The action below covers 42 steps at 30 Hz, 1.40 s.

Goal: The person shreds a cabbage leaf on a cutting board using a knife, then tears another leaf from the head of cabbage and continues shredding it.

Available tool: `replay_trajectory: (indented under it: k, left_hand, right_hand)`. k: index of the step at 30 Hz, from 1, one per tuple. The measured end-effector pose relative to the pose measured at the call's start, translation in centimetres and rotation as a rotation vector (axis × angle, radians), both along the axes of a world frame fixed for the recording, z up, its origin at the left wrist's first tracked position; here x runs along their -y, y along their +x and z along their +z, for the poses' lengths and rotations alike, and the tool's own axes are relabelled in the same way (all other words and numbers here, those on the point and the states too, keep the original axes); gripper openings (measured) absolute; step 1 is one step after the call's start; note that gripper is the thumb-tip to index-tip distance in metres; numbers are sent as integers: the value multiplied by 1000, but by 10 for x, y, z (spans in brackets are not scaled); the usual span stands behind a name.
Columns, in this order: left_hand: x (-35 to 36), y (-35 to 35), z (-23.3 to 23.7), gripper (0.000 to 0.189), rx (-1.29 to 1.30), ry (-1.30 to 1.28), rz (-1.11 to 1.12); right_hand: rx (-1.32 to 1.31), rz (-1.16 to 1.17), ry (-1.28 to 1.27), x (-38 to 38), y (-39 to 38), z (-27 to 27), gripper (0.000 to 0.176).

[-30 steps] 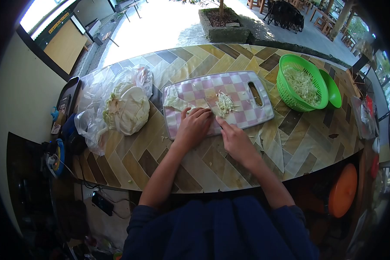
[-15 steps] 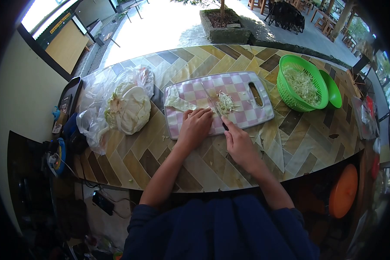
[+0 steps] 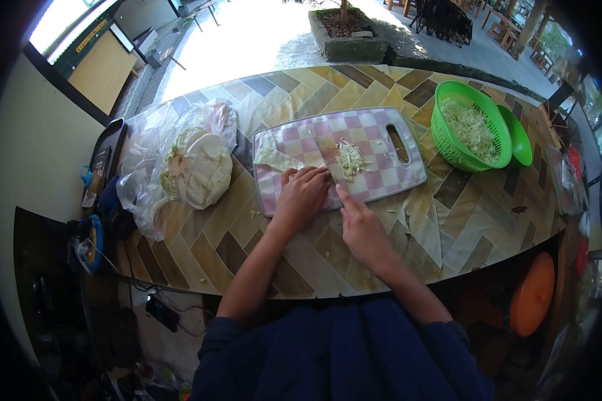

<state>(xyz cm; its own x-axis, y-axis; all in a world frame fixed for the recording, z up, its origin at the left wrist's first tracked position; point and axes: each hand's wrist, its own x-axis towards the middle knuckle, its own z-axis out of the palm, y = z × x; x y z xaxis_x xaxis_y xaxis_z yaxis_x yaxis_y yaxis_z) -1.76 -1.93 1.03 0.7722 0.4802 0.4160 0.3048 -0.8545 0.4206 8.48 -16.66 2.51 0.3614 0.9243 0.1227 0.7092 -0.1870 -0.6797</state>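
A pink-and-white checked cutting board lies on the table under both hands. My right hand is wrapped round the handle of a knife, whose blade points away from me across the board. Just left of the blade, my left hand presses down on a piece of cabbage, fingers bent together; part of the piece is hidden under them. Thin cabbage shreds lie in a small heap right of the blade.
A green basket of shredded cabbage stands at the right, with a green bowl beside it. On the left, a cabbage head sits on a clear plastic bag. An orange stool is below the table's right side.
The knife has shifted slightly, its blade now closer to my left fingertips and more upright. My right hand has moved a little left and turned. My left hand stays on the cabbage.
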Motion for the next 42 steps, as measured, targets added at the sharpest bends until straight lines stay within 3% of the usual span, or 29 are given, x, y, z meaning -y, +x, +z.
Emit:
replay_trajectory:
  k: [5,14,23,38,42]
  left_hand:
    - [-1,0,-2,20,37,-12,-12]
    - [-6,1,-4,21,-15,-8,-47]
    - [-11,-6,4,15,-16,-18,90]
    - [-35,9,6,14,-136,94,-108]
    - [-38,9,4,13,-97,103,-117]
  right_hand:
    - [66,-9,14,-21,2,-7,54]
    - [73,-23,36,5,14,-5,48]
    - [-115,-9,55,7,15,7,44]
    - [-79,52,153,15,17,1,43]
    - [-115,37,60,17,18,9,43]
